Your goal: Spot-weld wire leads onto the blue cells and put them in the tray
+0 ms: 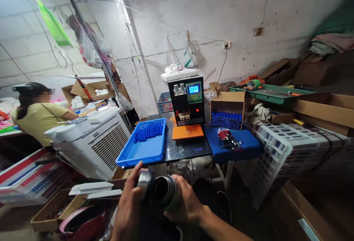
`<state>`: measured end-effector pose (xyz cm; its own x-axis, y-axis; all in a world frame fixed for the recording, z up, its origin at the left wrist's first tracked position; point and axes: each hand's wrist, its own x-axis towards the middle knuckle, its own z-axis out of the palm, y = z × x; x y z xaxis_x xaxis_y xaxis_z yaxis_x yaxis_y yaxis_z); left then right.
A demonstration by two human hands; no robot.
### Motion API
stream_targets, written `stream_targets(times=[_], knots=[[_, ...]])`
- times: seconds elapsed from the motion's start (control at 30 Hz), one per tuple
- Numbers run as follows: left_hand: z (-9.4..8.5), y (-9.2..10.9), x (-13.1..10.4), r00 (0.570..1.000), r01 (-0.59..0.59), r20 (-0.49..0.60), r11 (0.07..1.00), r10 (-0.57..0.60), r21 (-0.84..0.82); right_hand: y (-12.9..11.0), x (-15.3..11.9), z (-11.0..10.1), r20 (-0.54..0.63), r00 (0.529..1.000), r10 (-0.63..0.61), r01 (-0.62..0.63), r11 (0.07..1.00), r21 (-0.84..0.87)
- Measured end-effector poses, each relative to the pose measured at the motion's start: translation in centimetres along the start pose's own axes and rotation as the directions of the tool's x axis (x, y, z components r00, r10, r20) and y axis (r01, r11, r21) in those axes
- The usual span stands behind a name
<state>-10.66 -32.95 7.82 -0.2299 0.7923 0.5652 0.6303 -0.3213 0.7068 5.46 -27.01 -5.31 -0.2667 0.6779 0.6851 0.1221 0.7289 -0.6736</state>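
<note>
Low in front of me, my right hand [188, 200] is wrapped round a thermos flask [173, 193] with a steel rim. The flask's mouth is uncovered and tilts toward me; its inside looks dark. Just left of it, my left hand [129, 200] grips the flask's cap [145, 182], dark with a shiny top, apart from the mouth. Beyond the hands stands a blue tray [146, 150] with several blue cylindrical battery cells [149, 131] at its far end. A black machine [181, 101] with a lit screen and orange base [188, 132] sits beside the tray.
Right of the machine, a cardboard box [228, 99] holds blue cells. Red and black wires [226, 139] lie on a blue cloth [243, 145]. White crates [272, 160] flank the right. An air cooler [107, 149] and a seated person [41, 115] are at left.
</note>
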Motion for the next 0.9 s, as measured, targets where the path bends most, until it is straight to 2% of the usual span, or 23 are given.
stream_targets(times=[0.07, 0.17, 0.23, 0.33, 0.43, 0.6, 0.67, 0.73, 0.8, 0.83, 0.9], knots=[[0.5, -0.4, 0.0, 0.972, -0.219, 0.146, 0.942, 0.186, 0.254, 0.8, -0.7, 1.1, -0.004, 1.0, 0.02, -0.02, 1.0, -0.012], [1.2, -1.0, -0.4, 0.88, -0.47, 0.321, 0.743, 0.351, 0.477, 1.7, -1.7, 2.7, 0.004, 0.999, 0.033, -0.033, 0.999, -0.037], [1.6, -1.2, -0.8, 0.846, -0.533, 0.38, 0.61, 0.374, 0.587, 2.1, -2.3, 3.2, 0.028, 0.998, 0.06, -0.059, 0.998, -0.033], [1.7, -1.1, -1.3, 0.842, -0.537, 0.405, 0.488, 0.357, 0.687, 2.2, -2.7, 3.4, 0.07, 0.992, 0.106, -0.108, 0.994, 0.014], [1.4, -0.7, -1.2, 0.834, -0.552, 0.424, 0.49, 0.354, 0.675, 1.8, -2.6, 3.0, 0.1, 0.987, 0.129, -0.136, 0.988, 0.07], [0.2, 0.7, 0.5, 0.753, -0.632, 0.561, 0.617, 0.344, 0.47, 1.2, -2.2, 1.6, 0.14, 0.983, 0.116, -0.133, 0.984, 0.122], [-0.5, 1.4, 1.1, 0.759, -0.575, 0.58, 0.719, 0.294, 0.389, 0.9, -2.1, 0.8, 0.147, 0.98, 0.135, -0.158, 0.974, 0.16], [-1.0, 1.8, 1.1, 0.838, -0.415, 0.501, 0.848, 0.216, 0.329, 0.4, -1.8, -0.1, 0.141, 0.97, 0.197, -0.223, 0.953, 0.204], [-1.0, 1.7, 0.5, 0.946, -0.168, 0.312, 0.956, 0.088, 0.239, -0.3, -1.1, -1.2, 0.116, 0.956, 0.268, -0.288, 0.929, 0.233], [-0.7, 1.5, 0.0, 0.979, -0.041, 0.205, 0.986, 0.007, 0.16, -0.8, -0.5, -1.7, 0.096, 0.953, 0.288, -0.303, 0.922, 0.243], [0.5, 0.9, -1.0, 0.986, 0.154, 0.062, 0.988, -0.152, -0.028, -1.7, 1.1, -2.7, 0.039, 0.958, 0.283, -0.283, 0.924, 0.257]])
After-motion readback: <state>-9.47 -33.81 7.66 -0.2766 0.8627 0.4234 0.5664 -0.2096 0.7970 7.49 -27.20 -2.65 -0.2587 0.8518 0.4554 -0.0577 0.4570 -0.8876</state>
